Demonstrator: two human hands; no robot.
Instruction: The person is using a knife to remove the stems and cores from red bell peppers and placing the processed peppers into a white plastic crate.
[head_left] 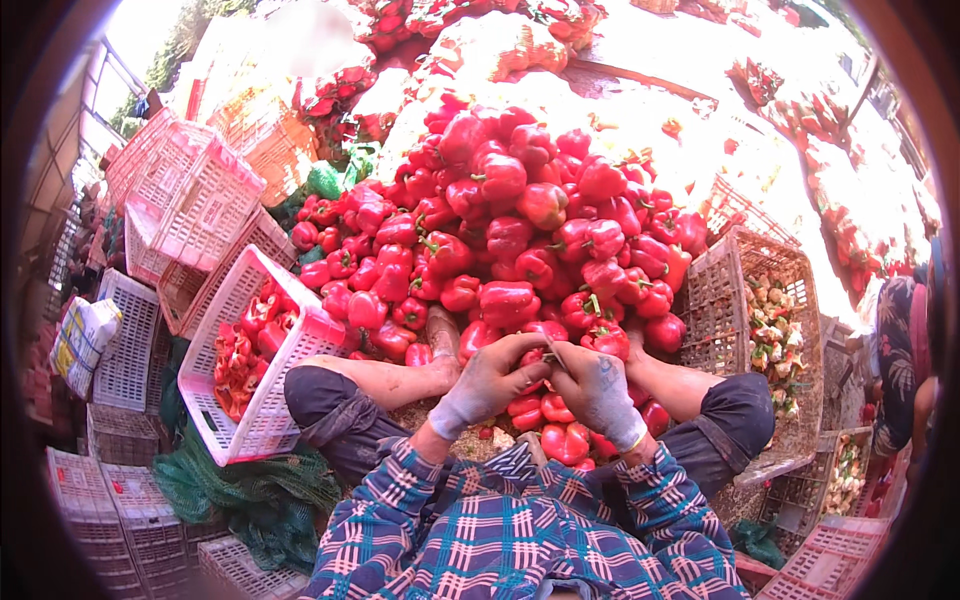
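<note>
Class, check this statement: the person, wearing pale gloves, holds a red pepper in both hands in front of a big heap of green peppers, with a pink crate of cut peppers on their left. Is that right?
Not quite. In the head view the heap is of red peppers, not green. The rest holds: left hand and right hand, in pale gloves, hold a red pepper, and the pink crate stands on the left.

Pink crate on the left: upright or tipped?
Tipped. The pink crate leans on its side, its open mouth facing the pepper pile, with cut pepper pieces inside.
</note>
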